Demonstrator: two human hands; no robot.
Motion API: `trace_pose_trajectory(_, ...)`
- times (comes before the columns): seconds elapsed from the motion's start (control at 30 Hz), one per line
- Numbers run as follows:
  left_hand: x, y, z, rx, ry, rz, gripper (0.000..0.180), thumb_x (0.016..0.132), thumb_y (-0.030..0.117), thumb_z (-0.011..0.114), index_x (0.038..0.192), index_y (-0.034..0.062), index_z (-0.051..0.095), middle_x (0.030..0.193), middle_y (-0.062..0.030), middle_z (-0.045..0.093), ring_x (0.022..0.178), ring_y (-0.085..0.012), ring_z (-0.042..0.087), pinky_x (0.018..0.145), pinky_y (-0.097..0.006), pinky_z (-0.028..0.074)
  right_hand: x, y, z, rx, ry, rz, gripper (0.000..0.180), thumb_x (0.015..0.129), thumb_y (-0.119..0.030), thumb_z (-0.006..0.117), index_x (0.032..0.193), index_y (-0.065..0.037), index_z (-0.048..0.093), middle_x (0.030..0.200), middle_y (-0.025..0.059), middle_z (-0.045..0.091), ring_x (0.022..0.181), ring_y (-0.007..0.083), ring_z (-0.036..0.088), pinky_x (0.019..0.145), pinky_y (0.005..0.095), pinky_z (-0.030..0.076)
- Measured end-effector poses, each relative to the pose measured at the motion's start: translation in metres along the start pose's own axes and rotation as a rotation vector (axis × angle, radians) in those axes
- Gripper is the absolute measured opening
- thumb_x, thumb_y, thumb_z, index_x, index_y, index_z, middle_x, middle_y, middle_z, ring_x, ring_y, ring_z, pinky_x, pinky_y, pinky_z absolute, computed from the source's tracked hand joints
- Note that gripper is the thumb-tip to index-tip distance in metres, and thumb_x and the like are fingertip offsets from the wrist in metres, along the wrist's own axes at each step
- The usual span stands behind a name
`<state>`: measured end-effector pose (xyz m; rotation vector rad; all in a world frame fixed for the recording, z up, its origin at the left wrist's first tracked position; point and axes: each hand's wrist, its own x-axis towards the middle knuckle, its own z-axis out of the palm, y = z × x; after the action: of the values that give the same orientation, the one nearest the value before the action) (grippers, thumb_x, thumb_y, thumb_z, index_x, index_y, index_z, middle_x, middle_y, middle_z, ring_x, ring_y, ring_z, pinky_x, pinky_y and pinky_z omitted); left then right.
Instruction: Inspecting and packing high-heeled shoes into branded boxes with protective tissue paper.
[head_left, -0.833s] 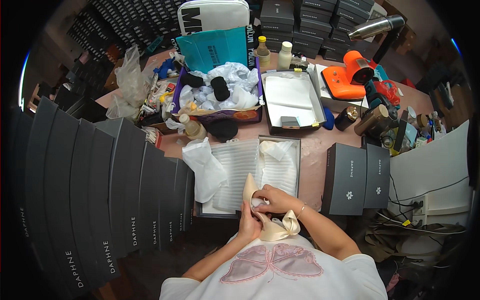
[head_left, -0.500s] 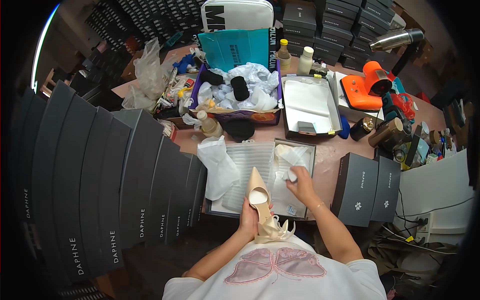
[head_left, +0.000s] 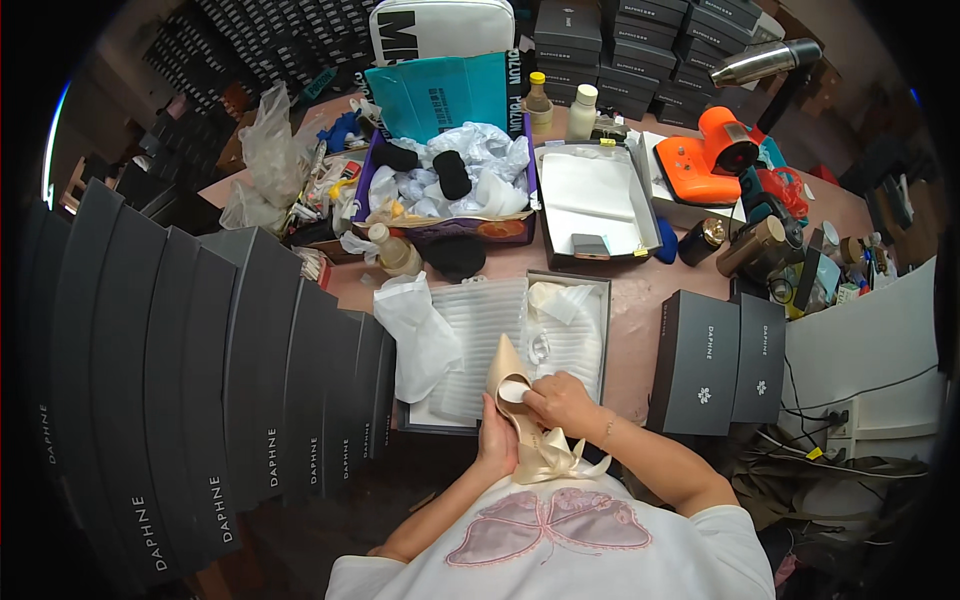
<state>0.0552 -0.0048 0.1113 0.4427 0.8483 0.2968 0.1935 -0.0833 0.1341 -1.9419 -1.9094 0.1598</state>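
A beige pointed-toe shoe (head_left: 505, 365) with a cream ribbon bow (head_left: 553, 458) lies in my left hand (head_left: 497, 438), its toe pointing away from me. My left fingers are wrapped round its side and sole. My right hand (head_left: 562, 403) is closed at the shoe's opening, its fingertips against the white filling (head_left: 513, 391) inside; whether they grip it is hidden. Beyond the shoe is an open grey shoebox (head_left: 606, 330) lined with ribbed white foam sheet (head_left: 480, 325). In the box, a crumpled white wad (head_left: 540, 348) sits near a folded white pouch (head_left: 560, 302). Another white pouch (head_left: 415, 345) overlaps the left edge.
Tall stacks of dark shoeboxes (head_left: 200, 380) wall off the left; two more boxes (head_left: 690, 365) stand right. At the back are a purple carton (head_left: 480, 228) of crumpled paper, a paper-lined tray (head_left: 595, 200), bottles (head_left: 583, 112), and an orange device (head_left: 700, 165).
My right hand has moved left and nearer, from over the shoebox's right side to the shoe's opening. A crumpled wad now shows in the box. The view has shifted slightly right.
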Motion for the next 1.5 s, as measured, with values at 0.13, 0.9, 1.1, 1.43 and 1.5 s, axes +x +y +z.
trace_pose_trajectory(0.13, 0.01, 0.015, -0.017, -0.039, 0.037, -0.181, 0.077, 0.09, 0.071, 0.024, 0.137, 0.0111, 0.038, 0.125, -0.0087, 0.048, 0.102, -0.0266, 0.053, 0.079, -0.044, 0.049, -0.014, 0.038, -0.026, -0.213, 0.22, 0.196, 0.039, 0.072, -0.015, 0.068, 0.107, -0.002, 0.057, 0.092, 0.0142, 0.06, 0.085, 0.0293, 0.058, 0.077, 0.0394, 0.044)
trace_pose_trajectory(0.9, 0.06, 0.068, -0.009, 0.309, -0.075, 0.036, 0.047, 0.098, 0.04, 0.047, 0.13, 0.0066, 0.038, 0.108, -0.0127, 0.054, 0.09, -0.0222, 0.058, 0.077, -0.037, 0.052, 0.051, -0.037, 0.029, 0.628, -0.28, 0.474, 0.074, 0.093, -0.057, 0.037, 0.115, 0.013, 0.048, 0.109, 0.0329, 0.05, 0.104, 0.0451, 0.048, 0.094, 0.0504, 0.033)
trace_pose_trajectory(1.1, 0.033, 0.06, 0.015, 0.418, -0.157, 0.032, 0.051, 0.099, 0.036, 0.048, 0.137, 0.0064, 0.034, 0.107, -0.0115, 0.057, 0.088, -0.0163, 0.057, 0.074, -0.033, 0.052, -0.001, -0.056, 0.0, 0.744, -0.053, 0.251, 0.067, 0.092, -0.049, 0.048, 0.116, 0.013, 0.047, 0.113, 0.0336, 0.049, 0.11, 0.0455, 0.047, 0.101, 0.0523, 0.03)
trace_pose_trajectory(1.43, 0.043, 0.087, 0.008, 0.436, -0.164, 0.088, 0.047, 0.101, 0.044, 0.035, 0.129, 0.0065, 0.04, 0.094, -0.0116, 0.059, 0.08, -0.0189, 0.062, 0.072, -0.032, 0.054, 0.047, -0.044, 0.02, 0.456, -0.054, 0.179, 0.071, 0.091, -0.056, 0.042, 0.107, 0.013, 0.05, 0.099, 0.0318, 0.051, 0.106, 0.0478, 0.045, 0.106, 0.0608, 0.015)
trace_pose_trajectory(1.5, 0.039, 0.08, 0.013, 0.389, -0.184, 0.038, 0.045, 0.101, 0.041, 0.037, 0.127, 0.0042, 0.041, 0.089, -0.0115, 0.06, 0.078, -0.019, 0.061, 0.071, -0.031, 0.053, 0.025, -0.045, 0.007, 0.572, -0.038, 0.142, 0.07, 0.09, -0.055, 0.045, 0.109, 0.011, 0.051, 0.103, 0.0312, 0.052, 0.113, 0.0452, 0.044, 0.106, 0.0594, 0.015)
